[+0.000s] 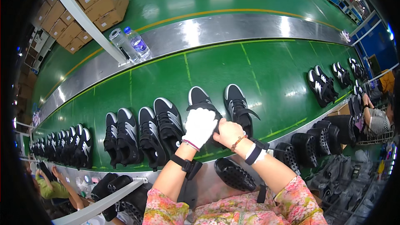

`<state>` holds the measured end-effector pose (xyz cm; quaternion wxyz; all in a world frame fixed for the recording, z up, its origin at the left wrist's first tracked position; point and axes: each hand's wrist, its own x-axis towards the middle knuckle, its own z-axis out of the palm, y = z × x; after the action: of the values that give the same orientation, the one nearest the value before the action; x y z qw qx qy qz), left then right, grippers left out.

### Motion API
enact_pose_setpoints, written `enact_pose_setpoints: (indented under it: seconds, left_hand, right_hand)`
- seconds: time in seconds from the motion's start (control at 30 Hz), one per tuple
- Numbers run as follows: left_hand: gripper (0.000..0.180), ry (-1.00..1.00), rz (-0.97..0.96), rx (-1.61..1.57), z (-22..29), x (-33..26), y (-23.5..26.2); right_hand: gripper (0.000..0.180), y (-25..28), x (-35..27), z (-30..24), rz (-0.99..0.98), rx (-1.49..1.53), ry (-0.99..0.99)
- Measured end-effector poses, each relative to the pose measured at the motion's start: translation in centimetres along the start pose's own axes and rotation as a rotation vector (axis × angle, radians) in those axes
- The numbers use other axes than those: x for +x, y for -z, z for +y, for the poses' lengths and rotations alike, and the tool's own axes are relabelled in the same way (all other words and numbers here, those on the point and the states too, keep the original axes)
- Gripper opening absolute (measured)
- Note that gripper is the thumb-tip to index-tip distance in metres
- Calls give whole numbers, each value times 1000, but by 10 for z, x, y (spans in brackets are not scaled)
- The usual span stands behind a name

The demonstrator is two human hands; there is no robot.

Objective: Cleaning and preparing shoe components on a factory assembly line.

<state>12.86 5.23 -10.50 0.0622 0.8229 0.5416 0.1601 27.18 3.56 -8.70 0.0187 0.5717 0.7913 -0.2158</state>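
Currently | hands [201, 125] [231, 134] on black shoe [197, 95] | bottle [132, 36]: purple label [140, 45]

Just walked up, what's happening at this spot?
A person's white-gloved left hand is over a silver-toed black shoe; the bare right hand is close beside the left, its exact grip hidden. A second shoe stands just to the right, strap sticking out. More shoes line the green surface on both sides.

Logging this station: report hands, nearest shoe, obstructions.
Gloved left hand over black shoe; bare right hand beside it, grips unclear. Neighbouring shoe at right, strap jutting out. Hands hide first shoe's rear.
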Motion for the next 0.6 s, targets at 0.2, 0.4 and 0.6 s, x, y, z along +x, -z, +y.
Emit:
enact_pose_setpoints:
  seconds: [0.2,0.4,0.6]
  left_hand:
    - [17,-163,116,118,-10,5,4]
    - [20,-81,-8,-62,-14,13,2]
    - [22,7,115,-170,-8,5,-16]
  right_hand:
    - [45,-21,-12,-2,217,68,-4]
    - [46,-38,-14,-4,317,-60,108]
    - [42,-81,20,10,397,-138,38]
